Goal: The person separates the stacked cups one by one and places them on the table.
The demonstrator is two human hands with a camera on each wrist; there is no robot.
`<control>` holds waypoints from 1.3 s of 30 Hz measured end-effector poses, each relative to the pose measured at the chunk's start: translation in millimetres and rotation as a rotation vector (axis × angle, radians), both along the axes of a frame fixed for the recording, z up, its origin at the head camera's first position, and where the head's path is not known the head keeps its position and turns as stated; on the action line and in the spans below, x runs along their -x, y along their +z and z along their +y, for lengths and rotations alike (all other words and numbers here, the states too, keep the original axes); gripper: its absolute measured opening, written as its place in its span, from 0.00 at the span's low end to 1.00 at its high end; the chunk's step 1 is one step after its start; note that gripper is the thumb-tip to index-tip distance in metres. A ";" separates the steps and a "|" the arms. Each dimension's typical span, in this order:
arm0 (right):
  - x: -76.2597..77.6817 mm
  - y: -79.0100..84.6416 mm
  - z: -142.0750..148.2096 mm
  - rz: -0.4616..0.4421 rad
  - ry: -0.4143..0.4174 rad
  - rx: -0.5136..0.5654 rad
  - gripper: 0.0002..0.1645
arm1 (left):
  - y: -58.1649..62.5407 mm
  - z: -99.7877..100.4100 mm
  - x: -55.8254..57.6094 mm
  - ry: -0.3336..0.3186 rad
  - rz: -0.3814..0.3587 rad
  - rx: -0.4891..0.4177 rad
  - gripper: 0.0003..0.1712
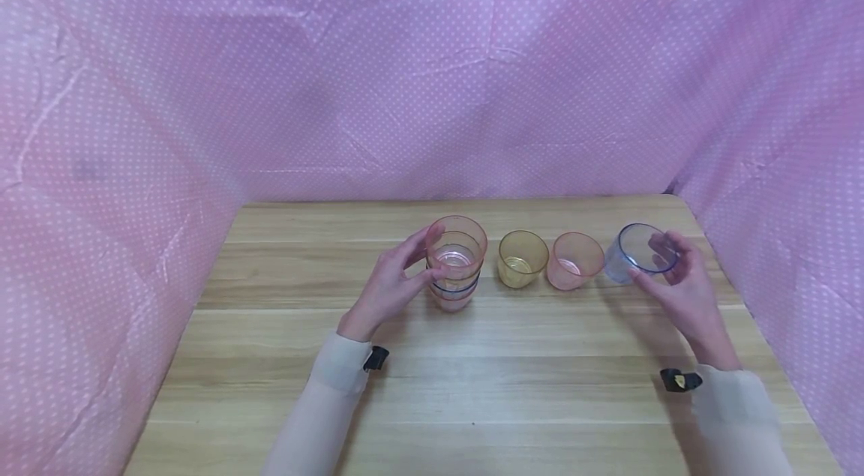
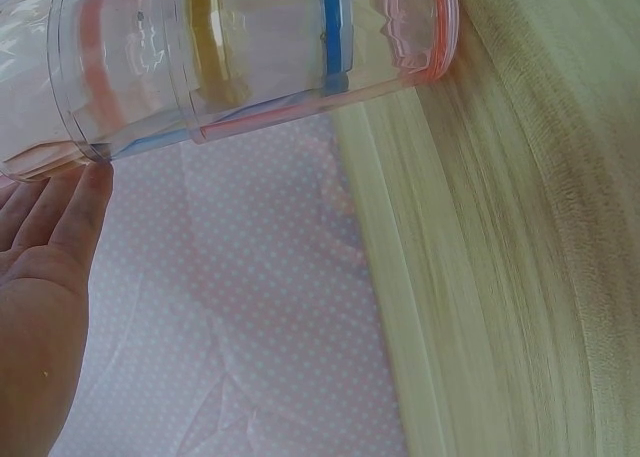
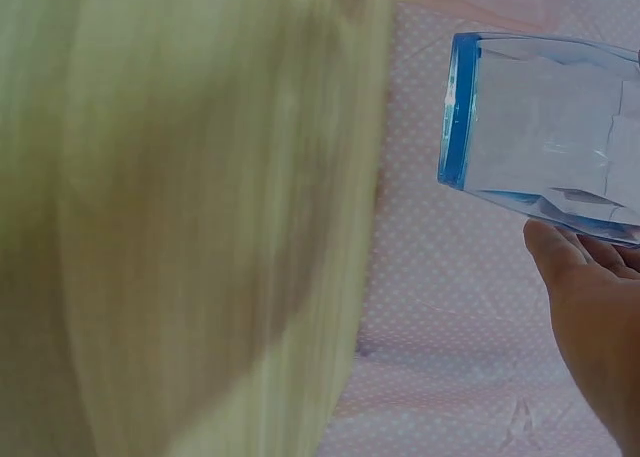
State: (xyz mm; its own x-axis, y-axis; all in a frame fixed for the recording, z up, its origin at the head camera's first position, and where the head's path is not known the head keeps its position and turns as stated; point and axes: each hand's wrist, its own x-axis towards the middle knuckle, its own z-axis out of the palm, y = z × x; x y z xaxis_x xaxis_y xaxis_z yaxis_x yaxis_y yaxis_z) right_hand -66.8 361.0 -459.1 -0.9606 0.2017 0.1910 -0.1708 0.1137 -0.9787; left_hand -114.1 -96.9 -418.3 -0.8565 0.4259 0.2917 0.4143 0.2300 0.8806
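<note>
My left hand [image 1: 394, 277] grips the upper part of a stack of clear tinted cups [image 1: 454, 296], thumb on the near side and fingers behind. Pink, yellow and blue bands show down the nested cups [image 2: 270, 47] in the left wrist view. At the right, my right hand [image 1: 685, 288] holds a clear blue-tinted cup [image 1: 619, 262] between thumb and fingers. This cup leans, mouth up, and its thick blue base [image 3: 458, 112] hangs clear of the table in the right wrist view. Between the hands stand a yellow cup [image 1: 518, 277] and a pink cup [image 1: 570, 275], side by side.
The wooden table [image 1: 432, 386] has its far edge just behind the cups. Pink dotted cloth [image 1: 432, 86] hangs behind it and along both sides. Black straps [image 1: 376, 358] sit at the wrists, over pale sleeves.
</note>
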 end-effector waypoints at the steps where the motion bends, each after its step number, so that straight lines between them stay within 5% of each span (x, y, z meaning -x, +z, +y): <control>1: -0.2 -1.0 0.3 -0.012 -0.002 -0.019 0.50 | -0.2 0.0 0.1 0.000 -0.001 -0.002 0.42; 8: -1.0 -5.5 4.3 -0.081 0.000 -0.164 0.52 | -1.7 -0.1 0.9 0.005 -0.005 0.002 0.41; 22: 4.7 -16.9 10.8 -0.143 0.038 -0.244 0.51 | -1.7 0.2 0.5 0.007 0.008 -0.001 0.41; 33: 5.4 -23.0 10.9 -0.097 0.097 -0.131 0.41 | -1.0 0.9 0.2 0.007 0.014 0.008 0.41; 39: 3.1 -20.2 11.8 -0.155 0.070 -0.283 0.47 | -2.7 0.6 0.6 0.005 0.035 0.006 0.41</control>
State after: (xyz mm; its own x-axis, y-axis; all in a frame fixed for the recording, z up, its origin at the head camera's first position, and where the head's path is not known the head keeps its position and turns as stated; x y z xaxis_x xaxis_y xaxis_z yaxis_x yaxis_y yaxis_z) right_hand -69.9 372.8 -479.3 -0.9923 0.0938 0.0803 -0.0391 0.3784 -0.9248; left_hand -114.6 -96.3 -421.0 -0.8481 0.4233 0.3188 0.4434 0.2374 0.8643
